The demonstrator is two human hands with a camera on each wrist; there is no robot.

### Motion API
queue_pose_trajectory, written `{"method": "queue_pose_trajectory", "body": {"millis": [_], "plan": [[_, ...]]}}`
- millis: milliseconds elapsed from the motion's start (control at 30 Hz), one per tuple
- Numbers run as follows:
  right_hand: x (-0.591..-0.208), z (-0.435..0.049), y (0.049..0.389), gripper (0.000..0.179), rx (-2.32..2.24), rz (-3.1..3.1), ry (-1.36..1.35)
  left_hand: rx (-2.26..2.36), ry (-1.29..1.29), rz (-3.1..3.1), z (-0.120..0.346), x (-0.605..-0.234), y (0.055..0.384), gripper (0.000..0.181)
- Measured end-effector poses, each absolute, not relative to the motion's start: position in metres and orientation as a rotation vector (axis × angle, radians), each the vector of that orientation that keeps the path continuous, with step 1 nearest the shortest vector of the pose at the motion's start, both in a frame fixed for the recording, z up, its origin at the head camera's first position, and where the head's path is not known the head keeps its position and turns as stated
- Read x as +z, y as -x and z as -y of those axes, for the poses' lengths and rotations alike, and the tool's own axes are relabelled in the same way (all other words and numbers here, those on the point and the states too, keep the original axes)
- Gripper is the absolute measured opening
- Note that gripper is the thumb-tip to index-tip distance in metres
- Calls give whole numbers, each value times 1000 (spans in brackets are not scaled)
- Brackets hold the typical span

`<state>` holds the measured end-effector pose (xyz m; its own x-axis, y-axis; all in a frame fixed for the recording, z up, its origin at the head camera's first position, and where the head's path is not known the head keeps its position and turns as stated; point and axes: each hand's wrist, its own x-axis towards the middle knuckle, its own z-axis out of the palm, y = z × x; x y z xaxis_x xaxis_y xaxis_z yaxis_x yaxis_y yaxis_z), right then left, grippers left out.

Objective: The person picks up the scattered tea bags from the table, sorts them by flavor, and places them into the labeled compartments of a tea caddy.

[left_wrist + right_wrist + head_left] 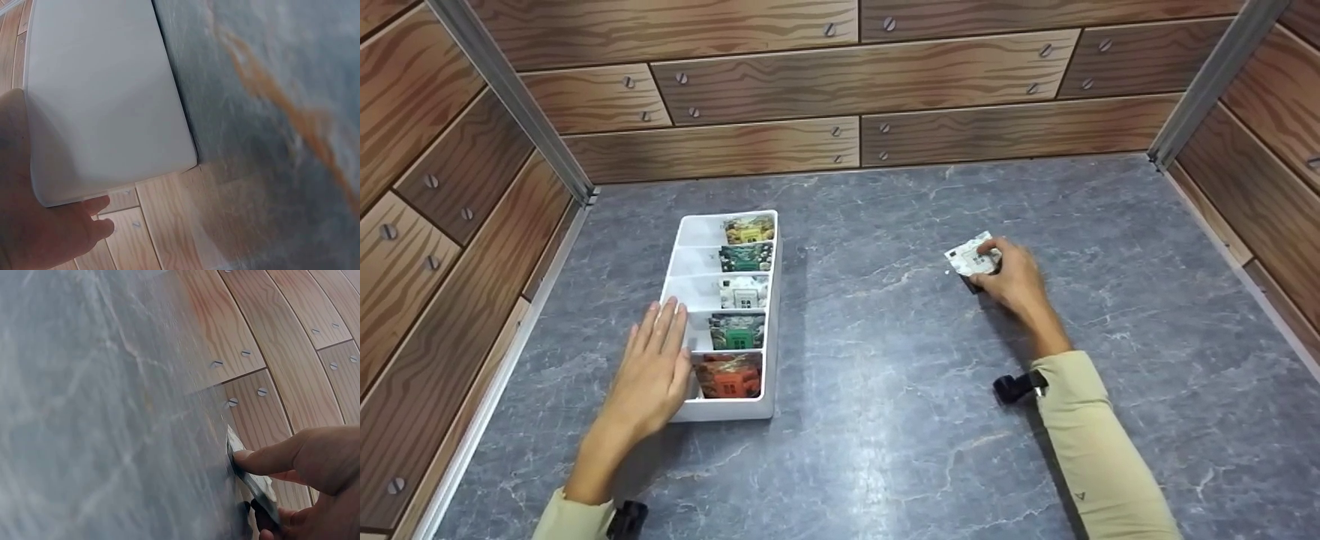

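Observation:
My right hand [1014,279] pinches a white printed sachet [969,257] between thumb and fingers, over the right part of the table. In the right wrist view, the sachet [254,475] is seen nearly edge-on, with a dark area under it. On the left, a white divided tray [720,409] holds upright sachets in a column of compartments. My left hand [649,375] rests with straight fingers along the tray's left rim. From the front, the tray's plain end wall [107,107] fills much of the left wrist view, and the left hand [50,236] is beside it.
From back to front stand yellow sachets [748,229], dark green sachets [746,257], a white sachet [744,292], green sachets [737,331] and orange-red sachets [729,376]. Wood-patterned walls [780,82] enclose the grey marbled table [870,360] at the back and sides.

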<state>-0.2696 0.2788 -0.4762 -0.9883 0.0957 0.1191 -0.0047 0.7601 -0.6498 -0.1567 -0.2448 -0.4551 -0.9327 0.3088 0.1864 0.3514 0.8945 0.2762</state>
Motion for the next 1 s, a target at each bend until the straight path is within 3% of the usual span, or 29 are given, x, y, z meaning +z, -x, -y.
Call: {"method": "queue_pose_trajectory", "body": {"millis": [633,1000], "plan": [[-467,-285,267,16,1249,2688,-7,-470,520,2899,246,-455,159,57],[-459,-284,267,37,1248,2690,41,-468,514,2924,246,-456,157,58]]}}
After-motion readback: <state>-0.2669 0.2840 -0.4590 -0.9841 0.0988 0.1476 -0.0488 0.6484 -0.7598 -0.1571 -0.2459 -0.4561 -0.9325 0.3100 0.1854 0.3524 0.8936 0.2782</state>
